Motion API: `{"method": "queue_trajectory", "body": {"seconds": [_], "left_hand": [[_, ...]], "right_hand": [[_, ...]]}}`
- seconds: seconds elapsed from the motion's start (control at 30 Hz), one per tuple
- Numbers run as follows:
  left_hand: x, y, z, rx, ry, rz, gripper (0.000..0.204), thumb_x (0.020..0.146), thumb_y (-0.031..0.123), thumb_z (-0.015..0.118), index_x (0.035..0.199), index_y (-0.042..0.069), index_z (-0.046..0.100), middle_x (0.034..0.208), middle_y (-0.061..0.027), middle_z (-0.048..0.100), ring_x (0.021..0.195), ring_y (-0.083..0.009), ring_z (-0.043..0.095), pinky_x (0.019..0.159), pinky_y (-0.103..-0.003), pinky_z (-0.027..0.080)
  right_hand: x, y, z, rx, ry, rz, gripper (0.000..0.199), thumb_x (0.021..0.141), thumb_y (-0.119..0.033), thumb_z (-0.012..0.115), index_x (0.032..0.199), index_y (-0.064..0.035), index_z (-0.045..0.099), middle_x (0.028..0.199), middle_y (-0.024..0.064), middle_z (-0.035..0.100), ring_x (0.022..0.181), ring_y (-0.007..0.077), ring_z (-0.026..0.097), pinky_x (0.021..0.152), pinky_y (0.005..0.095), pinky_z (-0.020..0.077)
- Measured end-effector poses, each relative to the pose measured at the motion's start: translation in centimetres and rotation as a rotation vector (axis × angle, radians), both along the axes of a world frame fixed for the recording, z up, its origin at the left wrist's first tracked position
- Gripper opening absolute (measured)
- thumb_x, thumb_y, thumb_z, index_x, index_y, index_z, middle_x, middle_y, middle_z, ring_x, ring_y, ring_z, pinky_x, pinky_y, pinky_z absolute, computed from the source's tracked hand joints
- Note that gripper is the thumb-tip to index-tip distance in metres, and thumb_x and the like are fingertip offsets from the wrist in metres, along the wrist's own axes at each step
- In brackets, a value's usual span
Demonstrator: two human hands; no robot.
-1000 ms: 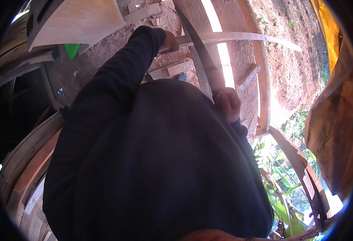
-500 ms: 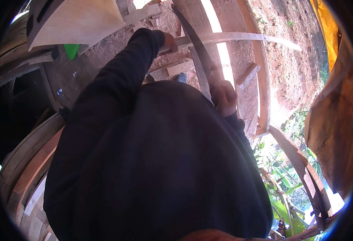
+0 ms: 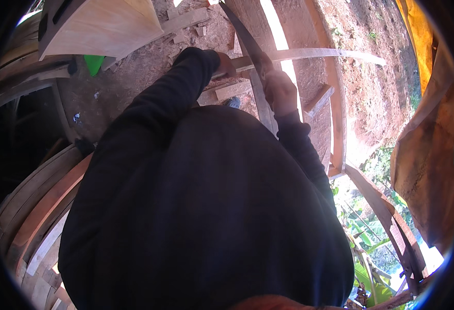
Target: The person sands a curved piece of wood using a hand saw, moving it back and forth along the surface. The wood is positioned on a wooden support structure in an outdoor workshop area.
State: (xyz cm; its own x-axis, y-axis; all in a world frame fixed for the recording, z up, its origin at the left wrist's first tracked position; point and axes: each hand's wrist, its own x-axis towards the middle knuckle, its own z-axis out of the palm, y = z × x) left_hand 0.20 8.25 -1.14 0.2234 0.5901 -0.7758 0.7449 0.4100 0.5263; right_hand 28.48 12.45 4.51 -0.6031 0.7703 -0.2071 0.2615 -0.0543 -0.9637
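Both hands point(image 3: 252, 77) forward, fists clenched

A large pale wooden panel point(image 3: 103, 28) lies at eleven o'clock, with a small green object point(image 3: 93, 63) just beside its lower edge. Short wood offcuts point(image 3: 185, 20) are scattered on the reddish bare soil point(image 3: 371, 77) at twelve o'clock. Curved wooden planks point(image 3: 36, 201) are stacked at eight o'clock. Yellow sheeting point(image 3: 418, 31) hangs at one o'clock. Green foliage point(image 3: 371, 243) shows at four o'clock.
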Motion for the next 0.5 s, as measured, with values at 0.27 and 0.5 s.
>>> {"method": "queue_trajectory", "body": {"seconds": [0.27, 0.5], "left_hand": [[-0.8, 1.1, 1.3, -0.030, 0.051, 0.160, 0.030, 0.075, 0.024, 0.070, 0.094, 0.003, 0.078, 0.078, -0.0161, 0.076, 0.063, -0.0267, 0.074, 0.057, -0.043, 0.056], [-1.2, 2.3, 3.0, -0.007, 0.140, 0.154, 0.023, 0.078, 0.023, 0.070, 0.089, 0.004, 0.077, 0.073, -0.0133, 0.074, 0.061, -0.0253, 0.073, 0.057, -0.042, 0.056]], "right_hand": [[10.3, -5.3, 9.1, -0.134, 0.082, -0.131, 0.017, 0.110, -0.008, 0.052, 0.118, -0.0042, 0.066, 0.072, -0.0024, 0.055, 0.060, 0.0034, 0.044, 0.054, 0.0231, 0.0306], [7.1, -3.1, 7.0, -0.053, 0.183, -0.043, 0.018, 0.110, -0.005, 0.051, 0.122, -0.0030, 0.065, 0.074, -0.0012, 0.055, 0.061, 0.0051, 0.045, 0.056, 0.0243, 0.0332]]}}
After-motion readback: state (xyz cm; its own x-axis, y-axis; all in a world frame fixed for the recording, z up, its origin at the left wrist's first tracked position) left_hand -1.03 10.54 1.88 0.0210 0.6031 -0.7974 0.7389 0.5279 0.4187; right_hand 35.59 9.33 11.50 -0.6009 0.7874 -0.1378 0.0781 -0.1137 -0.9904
